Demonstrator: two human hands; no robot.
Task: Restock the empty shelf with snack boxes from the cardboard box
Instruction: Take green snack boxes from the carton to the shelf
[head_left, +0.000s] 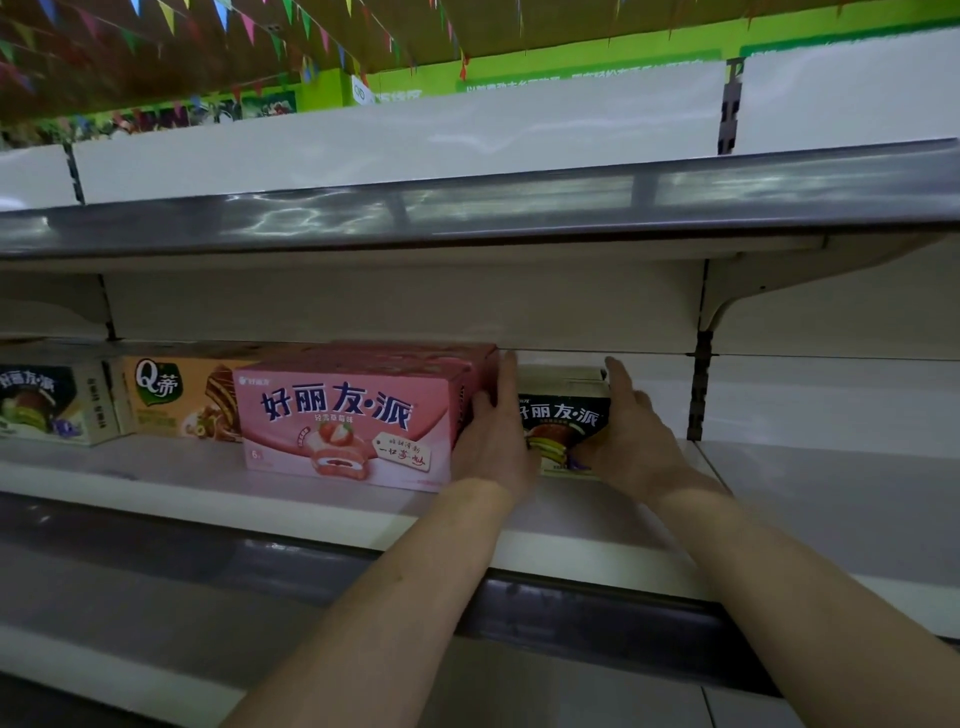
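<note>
**Shelf (779, 519) check: dark snack box (563, 415) held between both hands**

White store shelving, middle level, seen from the front.

Left hand (493, 441): fingers straight, slid into the gap between the dark snack box and the pink snack box (343, 421), lying flat against the dark box's left end. The thumb rests on the pink box's end face.

Right hand (634, 441): grips the dark snack box at its right end, with the fingers along the side and the thumb across the lower front corner. Both bare forearms reach in over the shelf's front edge.

Dark snack box: upright on the shelf with its printed face forward, set back from the front edge. It stands just beside the pink snack box, with only the left fingers between them.

Row to the left: the pink snack box stands nearest the front. The orange snack box (182, 400) sits farther back, partly hidden behind the pink box's left end. A cream-and-dark snack box (47, 405) stands just beside the orange one at the frame's edge.

Above: an upper shelf (467, 208) with a glossy grey front rail, carried on a white bracket (727, 306). Beyond it are a green wall (571, 57) and coloured bunting (171, 15) overhead.
</note>
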